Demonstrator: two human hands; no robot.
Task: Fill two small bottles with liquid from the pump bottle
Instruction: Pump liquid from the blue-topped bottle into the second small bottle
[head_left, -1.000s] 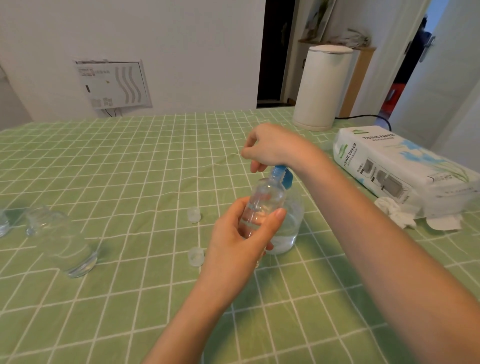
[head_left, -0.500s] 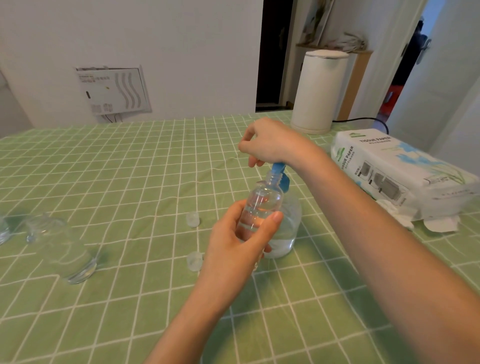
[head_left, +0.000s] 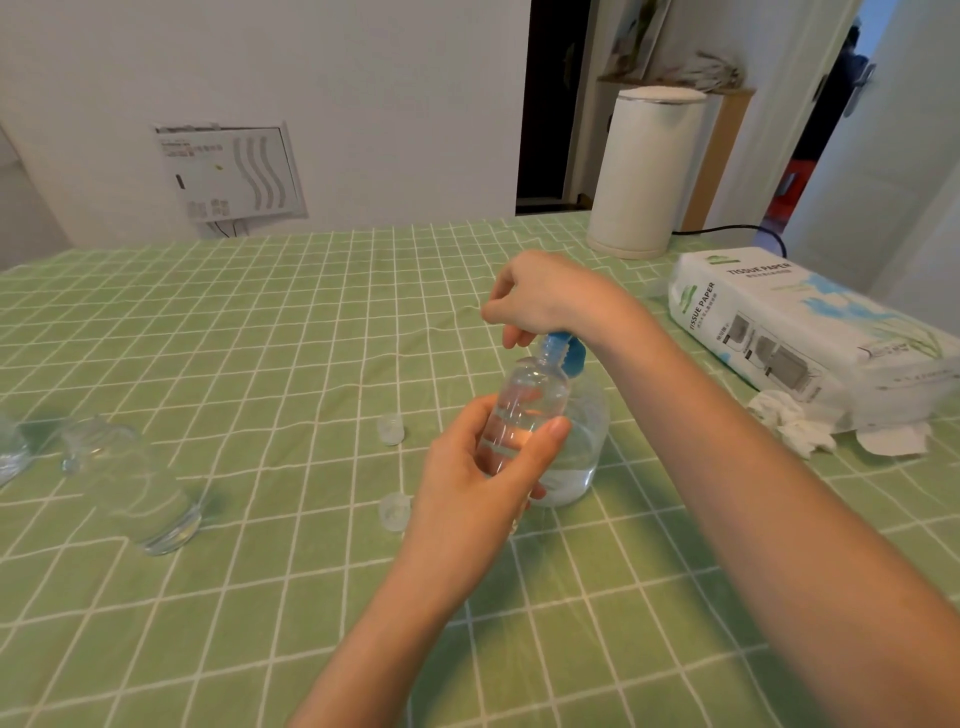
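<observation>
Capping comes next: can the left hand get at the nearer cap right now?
Likely not yet: the left hand grips the small bottle. The cap lies bare on the cloth beside that hand.

Small bottle (head_left: 524, 400) in left grip (head_left: 475, 480)

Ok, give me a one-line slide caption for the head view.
Left hand holds a small clear bottle at the pump bottle, right hand gripping its blue pump.

A tissue pack (head_left: 810, 322) lies near a white canister (head_left: 644, 171) on checked cloth (head_left: 260, 338).
</observation>
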